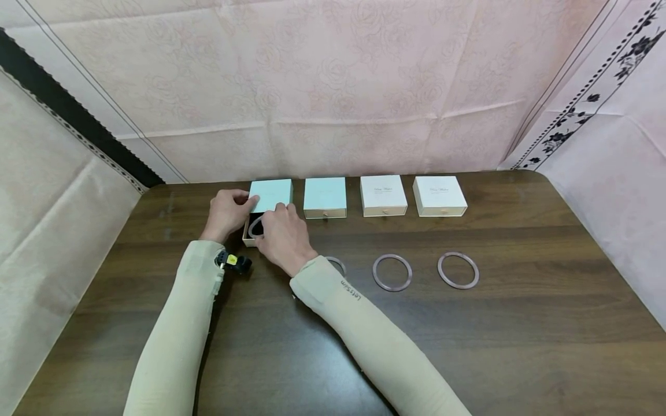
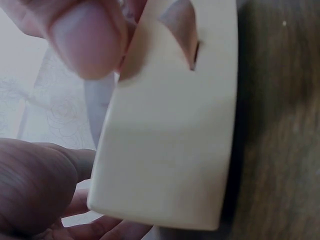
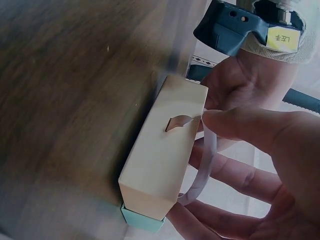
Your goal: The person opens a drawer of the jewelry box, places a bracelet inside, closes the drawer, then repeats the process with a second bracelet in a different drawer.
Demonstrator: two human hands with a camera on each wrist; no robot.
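Observation:
A teal drawer box point(image 1: 271, 195) stands at the left end of a row of boxes, its cream drawer point(image 3: 162, 145) pulled out toward the front. A ribbon tab point(image 3: 180, 121) sticks out of the drawer's front. At the box's left side, my left hand point(image 1: 227, 212) grips it, thumb on the top edge. My right hand point(image 1: 285, 236) pinches a pale lilac bangle point(image 3: 206, 165) at the drawer; part of the ring point(image 1: 255, 227) shows over the dark inside. The right hand hides the rest from the head camera.
Another teal box point(image 1: 325, 196) and two white boxes, one point(image 1: 383, 195) beside the other point(image 1: 440, 195), continue the row. Two bangles, one point(image 1: 392, 273) left of the other point(image 1: 458, 270), lie on the wooden table point(image 1: 499, 352). A third bangle point(image 1: 339, 264) is partly behind my right sleeve.

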